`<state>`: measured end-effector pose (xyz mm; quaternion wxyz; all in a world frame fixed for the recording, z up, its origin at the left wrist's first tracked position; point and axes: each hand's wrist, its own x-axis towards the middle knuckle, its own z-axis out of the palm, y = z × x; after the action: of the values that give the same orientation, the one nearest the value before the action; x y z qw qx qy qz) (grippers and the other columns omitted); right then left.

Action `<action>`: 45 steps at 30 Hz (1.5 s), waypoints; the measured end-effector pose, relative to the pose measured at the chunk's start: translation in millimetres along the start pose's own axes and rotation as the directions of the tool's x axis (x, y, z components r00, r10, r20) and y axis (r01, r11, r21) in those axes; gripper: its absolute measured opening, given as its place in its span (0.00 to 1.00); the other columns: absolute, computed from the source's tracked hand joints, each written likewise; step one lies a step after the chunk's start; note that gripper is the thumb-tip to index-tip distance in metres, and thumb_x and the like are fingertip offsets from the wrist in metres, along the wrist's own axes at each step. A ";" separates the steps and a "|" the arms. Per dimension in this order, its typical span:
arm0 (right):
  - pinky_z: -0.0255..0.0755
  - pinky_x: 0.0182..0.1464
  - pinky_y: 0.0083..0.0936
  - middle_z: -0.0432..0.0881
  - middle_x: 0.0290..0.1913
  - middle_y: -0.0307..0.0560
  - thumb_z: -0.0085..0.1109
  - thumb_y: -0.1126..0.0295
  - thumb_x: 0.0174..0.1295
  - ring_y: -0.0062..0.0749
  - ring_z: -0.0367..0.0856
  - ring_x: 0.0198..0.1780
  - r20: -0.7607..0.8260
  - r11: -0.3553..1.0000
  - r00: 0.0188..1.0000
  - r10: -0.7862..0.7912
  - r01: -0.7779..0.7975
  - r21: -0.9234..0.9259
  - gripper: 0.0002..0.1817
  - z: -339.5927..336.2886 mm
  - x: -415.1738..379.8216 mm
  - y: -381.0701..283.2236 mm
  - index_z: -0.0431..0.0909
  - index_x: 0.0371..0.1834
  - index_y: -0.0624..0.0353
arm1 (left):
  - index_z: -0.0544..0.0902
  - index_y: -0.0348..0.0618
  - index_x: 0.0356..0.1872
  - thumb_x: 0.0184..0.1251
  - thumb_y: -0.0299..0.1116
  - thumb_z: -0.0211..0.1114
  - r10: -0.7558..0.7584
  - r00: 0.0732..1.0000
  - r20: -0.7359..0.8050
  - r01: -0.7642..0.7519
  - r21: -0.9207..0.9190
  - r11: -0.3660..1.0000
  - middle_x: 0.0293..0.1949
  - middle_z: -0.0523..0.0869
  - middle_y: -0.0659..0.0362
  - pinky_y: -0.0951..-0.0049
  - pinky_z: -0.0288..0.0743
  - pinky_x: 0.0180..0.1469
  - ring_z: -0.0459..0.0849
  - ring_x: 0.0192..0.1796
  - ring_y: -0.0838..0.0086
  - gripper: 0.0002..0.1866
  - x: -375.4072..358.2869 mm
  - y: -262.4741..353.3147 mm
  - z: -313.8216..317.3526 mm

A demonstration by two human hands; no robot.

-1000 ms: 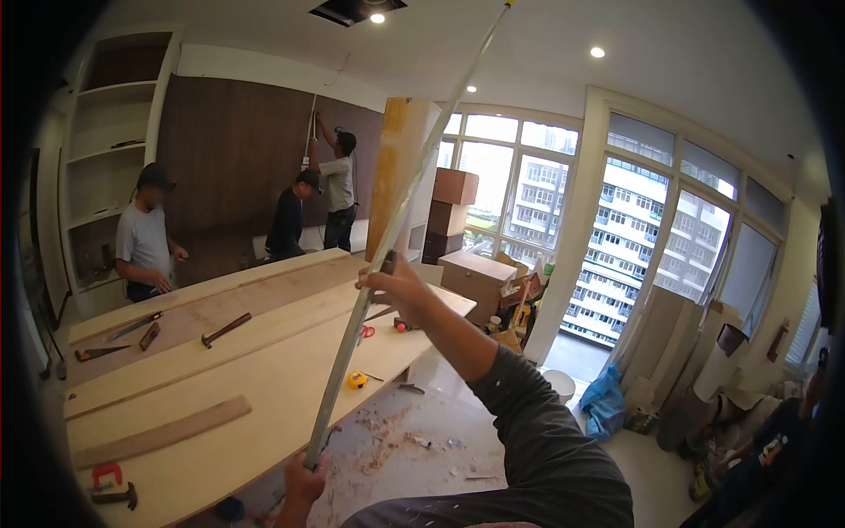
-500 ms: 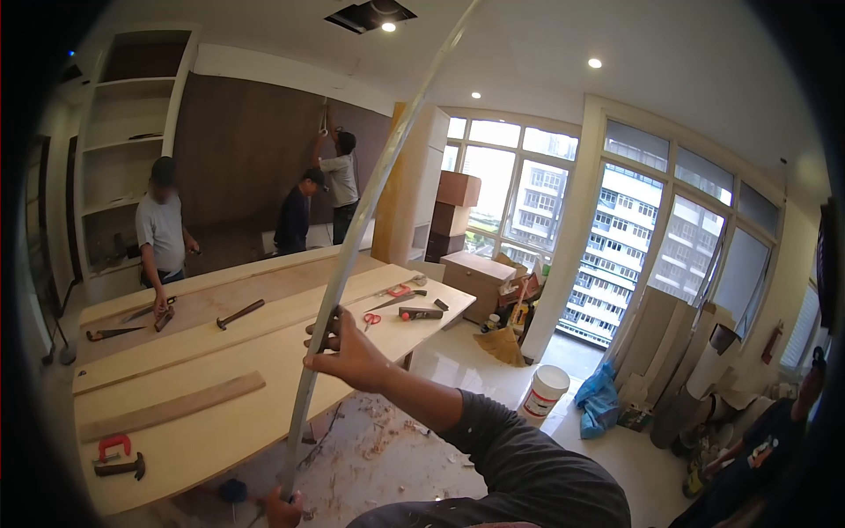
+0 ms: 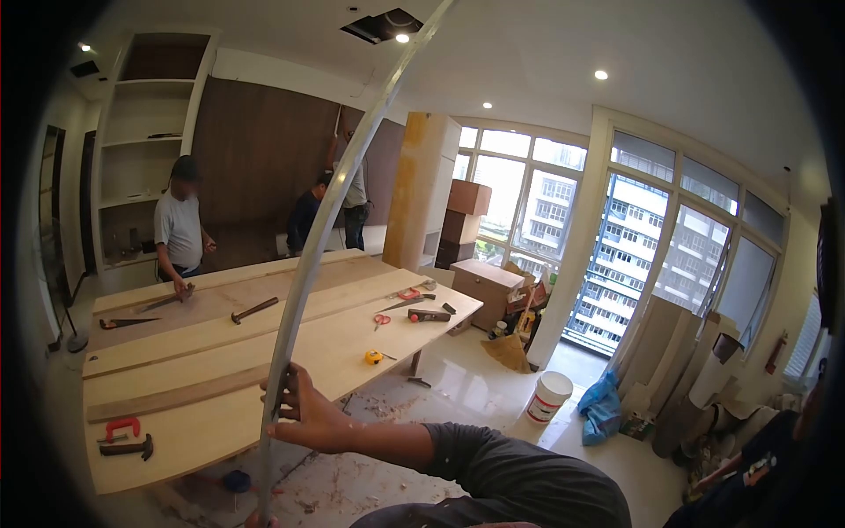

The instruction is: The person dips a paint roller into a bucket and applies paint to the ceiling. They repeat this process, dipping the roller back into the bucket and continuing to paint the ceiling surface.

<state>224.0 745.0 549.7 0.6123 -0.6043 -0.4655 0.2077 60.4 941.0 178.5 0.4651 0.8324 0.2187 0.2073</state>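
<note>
A long pale metal strip (image 3: 320,227) runs from the bottom edge to the ceiling, slanting right toward its top. My right hand (image 3: 308,412) reaches in from the right and grips the strip at its lower part, beside the table's front edge. Only a small part of my left hand (image 3: 260,520) shows at the bottom edge, around the strip's lower end. Behind the strip, the wooden table (image 3: 211,436) bears a brown board (image 3: 180,393), a hammer (image 3: 255,310), a yellow tape measure (image 3: 374,357), a black plane (image 3: 429,315), and a red clamp (image 3: 121,429) near another hammer (image 3: 128,449).
Beyond the table, a person in grey (image 3: 179,231) touches a tool; two people work at the brown wall (image 3: 255,167). A white bucket (image 3: 549,396), blue bag (image 3: 600,409) and leaning panels (image 3: 651,352) stand right. Another person (image 3: 748,462) is at the lower right.
My right hand and the strip have shifted left and down in view. The yellow tape measure now shows beyond my forearm. Less of my left hand is visible.
</note>
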 end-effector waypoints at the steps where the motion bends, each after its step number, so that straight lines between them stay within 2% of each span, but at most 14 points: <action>1: 0.59 0.73 0.42 0.54 0.71 0.66 0.67 0.69 0.60 0.50 0.57 0.74 0.011 1.000 1.000 0.000 0.000 -0.026 0.55 3.8 -5.4 2.9 0.26 0.73 0.64 | 0.82 0.34 0.42 0.57 0.39 0.70 -0.039 0.998 0.047 0.034 0.108 0.994 0.33 0.86 0.49 0.59 0.75 0.40 0.81 0.34 0.58 0.18 -3.7 -18.5 -1.4; 2: 0.60 0.73 0.42 0.54 0.71 0.66 0.66 0.69 0.60 0.50 0.57 0.74 0.023 0.999 1.000 0.000 0.002 -0.052 0.55 7.4 -10.9 3.5 0.26 0.73 0.64 | 0.82 0.34 0.42 0.58 0.38 0.70 -0.082 0.993 0.088 0.062 0.215 0.975 0.33 0.85 0.50 0.59 0.74 0.39 0.79 0.33 0.58 0.18 -5.8 -24.0 -4.1; 5: 0.60 0.73 0.42 0.54 0.71 0.67 0.66 0.68 0.60 0.50 0.57 0.74 0.045 0.993 0.999 0.017 -0.012 -0.113 0.55 7.9 -24.0 3.5 0.25 0.73 0.63 | 0.81 0.33 0.37 0.58 0.36 0.68 0.026 0.999 -0.028 -0.030 -0.164 0.986 0.28 0.83 0.51 0.60 0.73 0.37 0.76 0.30 0.59 0.15 -33.2 -7.6 -1.7; 11: 0.62 0.72 0.42 0.55 0.70 0.68 0.68 0.67 0.60 0.50 0.60 0.73 -0.050 0.985 0.998 0.041 -0.049 -0.165 0.57 -9.7 -36.4 -29.3 0.23 0.73 0.64 | 0.81 0.30 0.40 0.58 0.31 0.66 -0.007 0.992 0.124 0.006 0.009 1.000 0.32 0.85 0.50 0.59 0.74 0.40 0.80 0.34 0.59 0.14 -26.5 23.5 -1.1; 14: 0.65 0.70 0.42 0.56 0.70 0.68 0.68 0.67 0.59 0.50 0.62 0.72 -0.096 0.984 0.995 0.028 -0.045 -0.170 0.58 -25.1 -39.4 -32.9 0.24 0.73 0.65 | 0.81 0.31 0.42 0.58 0.32 0.67 0.119 0.979 0.165 -0.062 -0.317 0.946 0.34 0.85 0.48 0.58 0.74 0.43 0.81 0.36 0.56 0.15 -8.3 17.1 12.0; 17: 0.68 0.68 0.42 0.57 0.69 0.68 0.69 0.68 0.58 0.49 0.64 0.71 -0.178 0.978 0.984 0.028 -0.064 -0.197 0.57 -43.7 -37.6 -33.9 0.27 0.73 0.67 | 0.82 0.34 0.43 0.58 0.33 0.68 0.191 0.975 0.111 -0.175 -0.140 0.975 0.34 0.85 0.47 0.58 0.74 0.44 0.82 0.37 0.54 0.15 -12.7 42.2 19.8; 20: 0.71 0.66 0.41 0.59 0.68 0.68 0.71 0.68 0.57 0.49 0.67 0.69 -0.230 0.982 0.973 0.012 -0.054 -0.179 0.56 -64.2 -34.7 -39.4 0.31 0.73 0.68 | 0.82 0.35 0.44 0.59 0.36 0.68 0.059 0.978 0.198 -0.031 -0.139 0.990 0.36 0.86 0.45 0.57 0.74 0.44 0.83 0.39 0.54 0.16 19.7 -25.3 59.3; 23: 0.72 0.65 0.41 0.63 0.66 0.68 0.70 0.66 0.57 0.48 0.70 0.66 -0.267 0.973 0.964 -0.011 -0.052 -0.225 0.54 -88.2 -30.7 -48.4 0.34 0.73 0.70 | 0.83 0.35 0.40 0.60 0.40 0.67 0.133 0.984 0.118 -0.127 -0.062 0.990 0.34 0.86 0.43 0.55 0.74 0.42 0.84 0.39 0.50 0.17 13.1 60.7 47.5; 29: 0.72 0.64 0.38 0.67 0.64 0.68 0.70 0.65 0.57 0.46 0.75 0.62 -0.321 0.956 0.946 -0.038 -0.058 -0.287 0.53 -151.6 -24.2 -61.7 0.36 0.71 0.74 | 0.85 0.35 0.32 0.59 0.46 0.67 0.160 0.965 0.209 -0.202 0.199 0.959 0.29 0.84 0.40 0.51 0.73 0.42 0.83 0.38 0.44 0.19 52.7 80.6 80.3; 32: 0.76 0.60 0.36 0.69 0.61 0.69 0.71 0.64 0.57 0.45 0.77 0.59 -0.369 0.952 0.928 -0.056 -0.061 -0.299 0.52 -188.2 -22.3 -62.1 0.39 0.71 0.74 | 0.85 0.36 0.35 0.57 0.45 0.68 0.337 0.935 0.112 -0.354 0.337 0.872 0.31 0.85 0.40 0.50 0.74 0.44 0.83 0.39 0.44 0.19 71.3 68.7 118.6; 35: 0.78 0.56 0.35 0.72 0.56 0.65 0.72 0.61 0.55 0.43 0.79 0.55 -0.404 0.952 0.908 -0.114 -0.017 -0.306 0.49 -229.4 -21.8 -57.0 0.46 0.67 0.74 | 0.79 0.35 0.28 0.54 0.40 0.68 0.174 0.983 0.063 -0.181 0.142 0.973 0.23 0.80 0.45 0.56 0.72 0.34 0.81 0.30 0.47 0.15 60.0 166.6 114.4; 37: 0.76 0.53 0.34 0.74 0.50 0.61 0.72 0.57 0.52 0.41 0.79 0.51 -0.416 0.954 0.896 -0.154 0.027 -0.297 0.45 -257.4 -21.4 -55.6 0.54 0.61 0.75 | 0.79 0.35 0.28 0.54 0.40 0.68 0.170 0.981 0.097 -0.180 0.105 0.978 0.23 0.81 0.45 0.56 0.72 0.34 0.82 0.30 0.48 0.16 65.1 198.5 124.9; 42: 0.81 0.50 0.31 0.79 0.47 0.57 0.71 0.66 0.55 0.35 0.82 0.49 -0.466 0.952 0.881 -0.079 -0.072 -0.298 0.39 -321.5 -30.9 -78.9 0.53 0.61 0.71 | 0.80 0.36 0.30 0.55 0.39 0.65 0.164 0.975 0.147 -0.168 0.015 0.986 0.24 0.81 0.44 0.56 0.73 0.35 0.82 0.32 0.45 0.14 78.9 249.9 169.9; 45: 0.79 0.38 0.27 0.76 0.41 0.54 0.72 0.61 0.52 0.31 0.81 0.39 -0.504 0.962 0.859 -0.090 -0.056 -0.267 0.39 -360.9 -39.1 -85.7 0.58 0.55 0.73 | 0.81 0.35 0.31 0.55 0.39 0.66 0.161 0.971 0.175 -0.163 -0.004 0.987 0.26 0.83 0.44 0.56 0.74 0.37 0.83 0.33 0.46 0.14 81.2 287.1 195.7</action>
<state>475.2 500.0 676.4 0.6264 -0.7120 -0.3156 -0.0316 283.4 716.9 344.1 0.4596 0.8649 0.1094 0.1694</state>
